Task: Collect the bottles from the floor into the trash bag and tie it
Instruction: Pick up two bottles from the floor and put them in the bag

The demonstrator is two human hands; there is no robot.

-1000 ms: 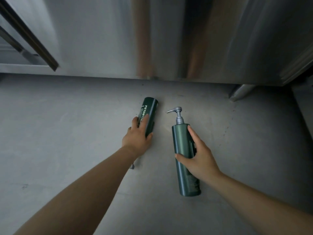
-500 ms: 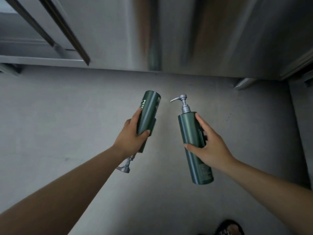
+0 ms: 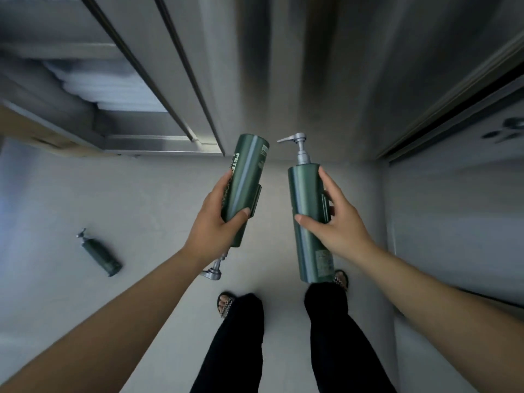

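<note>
My left hand (image 3: 215, 222) grips a dark green pump bottle (image 3: 246, 177) held upside down, its silver pump pointing toward the floor. My right hand (image 3: 337, 222) grips a second green pump bottle (image 3: 306, 211), pump end up. Both bottles are lifted well above the pale floor (image 3: 141, 199). A third green pump bottle (image 3: 100, 255) lies on its side on the floor at the left. No trash bag is in view.
Steel cabinet fronts (image 3: 326, 80) stand ahead, with an open shelf of folded white cloths (image 3: 107, 86) at upper left. A pale wall or door (image 3: 453, 217) closes the right side. My legs in black trousers and sandals (image 3: 226, 303) are below the bottles.
Both hands have lifted their bottles off the floor and raised them higher. The view has pulled back and up, bringing my legs and a third bottle at the left into sight.
</note>
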